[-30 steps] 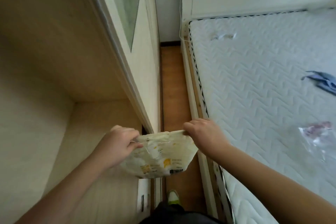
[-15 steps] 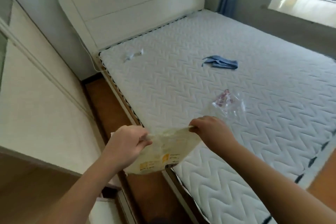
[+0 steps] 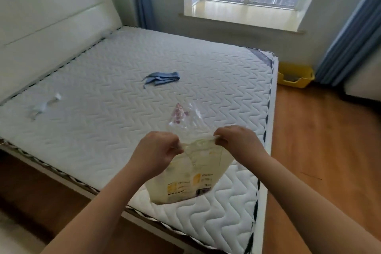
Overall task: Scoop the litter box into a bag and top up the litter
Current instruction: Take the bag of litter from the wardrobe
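Left hand [image 3: 156, 150] and right hand [image 3: 237, 142] each grip a top corner of a pale bag [image 3: 191, 179] held above the mattress [image 3: 103, 93]. Its yellow and dark print is too blurred to read. Beyond lie a clear bag [image 3: 185, 117] and blue cloth [image 3: 160, 78]. A yellow litter box [image 3: 294, 77] stands on the floor past the bed; its contents are unclear.

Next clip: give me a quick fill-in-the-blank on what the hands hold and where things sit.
Both the left hand and right hand grip the top of the pale litter ____.
The litter box on the floor is ____ in colour.
The blue cloth lies on the ____.

Missing words: bag; yellow; mattress
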